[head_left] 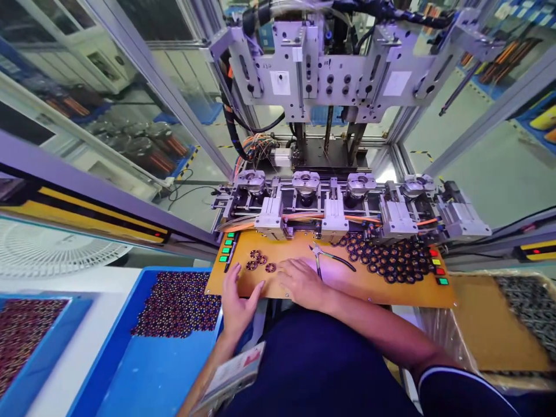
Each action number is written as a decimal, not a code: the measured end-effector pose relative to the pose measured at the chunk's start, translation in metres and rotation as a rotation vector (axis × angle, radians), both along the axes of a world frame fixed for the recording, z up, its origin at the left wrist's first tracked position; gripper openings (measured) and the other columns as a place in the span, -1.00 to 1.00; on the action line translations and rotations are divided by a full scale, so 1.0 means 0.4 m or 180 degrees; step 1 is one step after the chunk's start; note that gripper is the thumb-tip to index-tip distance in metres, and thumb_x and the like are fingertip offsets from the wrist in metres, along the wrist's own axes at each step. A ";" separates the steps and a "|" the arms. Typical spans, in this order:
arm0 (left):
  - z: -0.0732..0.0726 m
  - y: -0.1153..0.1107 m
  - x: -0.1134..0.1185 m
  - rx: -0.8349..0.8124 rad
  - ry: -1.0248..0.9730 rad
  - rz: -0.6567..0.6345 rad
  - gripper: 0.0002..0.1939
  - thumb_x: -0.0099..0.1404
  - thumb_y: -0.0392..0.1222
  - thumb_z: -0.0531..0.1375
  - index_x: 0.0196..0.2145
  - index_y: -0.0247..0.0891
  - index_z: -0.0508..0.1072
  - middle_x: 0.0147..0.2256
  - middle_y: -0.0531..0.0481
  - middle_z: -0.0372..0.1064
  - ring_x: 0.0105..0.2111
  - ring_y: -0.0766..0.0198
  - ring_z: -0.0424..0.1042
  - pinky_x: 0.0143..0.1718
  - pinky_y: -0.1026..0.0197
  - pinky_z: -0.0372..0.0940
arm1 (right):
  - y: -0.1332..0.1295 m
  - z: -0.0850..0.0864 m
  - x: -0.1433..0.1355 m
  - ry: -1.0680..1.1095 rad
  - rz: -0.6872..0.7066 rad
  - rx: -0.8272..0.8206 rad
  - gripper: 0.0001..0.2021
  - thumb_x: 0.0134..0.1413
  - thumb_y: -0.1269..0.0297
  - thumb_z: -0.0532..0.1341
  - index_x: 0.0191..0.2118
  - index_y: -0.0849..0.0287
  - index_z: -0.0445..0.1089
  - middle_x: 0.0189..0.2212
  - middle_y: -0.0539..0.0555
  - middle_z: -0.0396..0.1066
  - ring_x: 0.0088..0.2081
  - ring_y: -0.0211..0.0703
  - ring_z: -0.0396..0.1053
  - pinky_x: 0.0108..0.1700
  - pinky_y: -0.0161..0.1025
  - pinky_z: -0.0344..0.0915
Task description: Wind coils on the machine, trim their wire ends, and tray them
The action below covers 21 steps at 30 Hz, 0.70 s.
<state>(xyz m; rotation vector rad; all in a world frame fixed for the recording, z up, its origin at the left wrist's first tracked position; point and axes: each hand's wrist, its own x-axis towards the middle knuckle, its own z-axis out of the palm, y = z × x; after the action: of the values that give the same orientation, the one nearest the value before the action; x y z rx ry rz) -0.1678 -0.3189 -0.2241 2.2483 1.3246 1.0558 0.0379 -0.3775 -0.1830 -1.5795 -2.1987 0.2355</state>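
My left hand [238, 302] is raised at the near edge of the orange-brown board [347, 284], thumb and fingers apart, holding nothing. Palm down, my right hand [302, 284] lies on the board with its fingers stretched toward the left. Just beyond its fingertips sits a small ring-shaped stator [270, 267] with copper-coloured windings; whether they touch it I cannot tell. Several similar stators [252, 265] lie loosely a little further left. A pair of cutting pliers [332, 255] rests behind my right hand, jaws pointing away. A large group of stators [393, 263] covers the board's right part.
A machine with several round metal fixtures [306, 182] stands behind the board. Green buttons [226, 250] and a pen [230, 255] are at its left end, coloured buttons [436, 262] at its right. A blue tray [143, 370] of stators is left, a lined box [499, 330] right.
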 end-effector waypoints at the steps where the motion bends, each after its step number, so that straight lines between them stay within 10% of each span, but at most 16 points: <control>1: 0.001 -0.003 -0.002 0.0108 0.0036 0.0003 -0.36 0.19 -0.08 0.31 0.16 -0.28 0.22 0.09 -0.32 0.29 0.11 -0.11 0.33 0.08 -0.18 0.32 | -0.025 0.002 0.031 -0.0006 -0.0114 0.0075 -0.87 0.26 0.39 0.15 -0.18 0.22 0.46 -0.13 0.14 0.42 -0.08 -0.11 0.34 -0.01 -0.20 0.30; 9: 0.040 -0.044 0.045 0.0796 -0.0042 -0.0243 -0.36 0.16 -0.21 0.34 0.16 -0.26 0.24 0.07 -0.29 0.32 0.14 -0.10 0.31 0.13 -0.21 0.27 | -0.184 -0.024 0.338 -0.0416 -0.1245 0.0153 -0.85 0.28 0.42 0.11 -0.22 0.28 0.44 -0.30 0.13 0.37 -0.22 -0.11 0.30 -0.10 -0.12 0.28; 21: 0.191 0.036 0.042 -0.0332 -0.0465 -0.0868 -0.79 0.25 -0.19 0.27 -0.15 -0.26 0.49 -0.14 -0.11 0.53 -0.09 0.16 0.52 0.01 0.04 0.41 | -0.189 0.005 0.328 0.0137 -0.1270 0.0339 -0.81 0.27 0.39 0.13 -0.37 0.26 0.42 -0.42 0.06 0.31 -0.32 -0.18 0.28 -0.21 -0.18 0.27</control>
<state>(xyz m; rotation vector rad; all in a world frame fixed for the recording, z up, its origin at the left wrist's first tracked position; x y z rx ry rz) -0.1511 -0.3045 -0.1477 2.1532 0.9589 1.0062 0.1689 -0.4531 -0.1812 -1.8859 -1.7828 0.0311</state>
